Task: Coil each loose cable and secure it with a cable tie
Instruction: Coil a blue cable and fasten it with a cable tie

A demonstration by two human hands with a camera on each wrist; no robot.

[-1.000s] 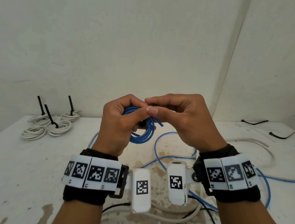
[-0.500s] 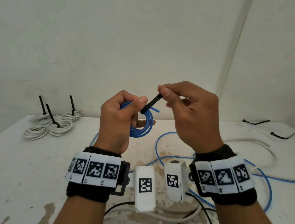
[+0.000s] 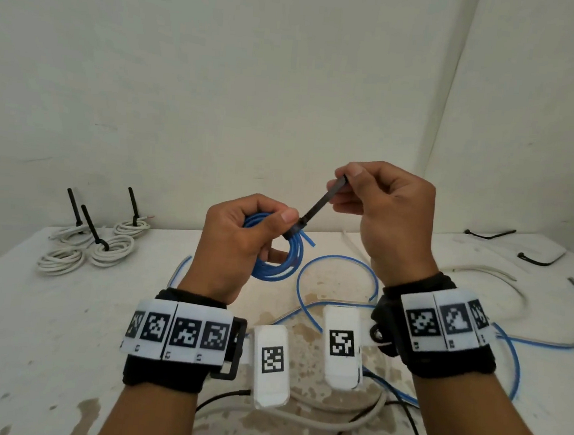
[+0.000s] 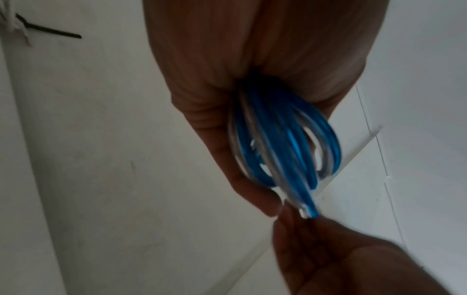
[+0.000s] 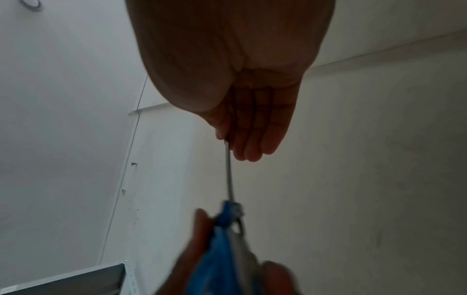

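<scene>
Gripping the glossy blue coil, left hand; right hand pinches its flat black tie.

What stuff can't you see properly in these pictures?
- Cable tie head: in the head view the left hand's thumb covers where it locks round the blue coil.
- Blue coil in the left wrist view: smeared by motion blur, so its loops cannot be counted.
- Tie tip: buried in the right hand, in both head and right wrist views.
- Loose blue cable: partly hidden behind the wrists.
</scene>
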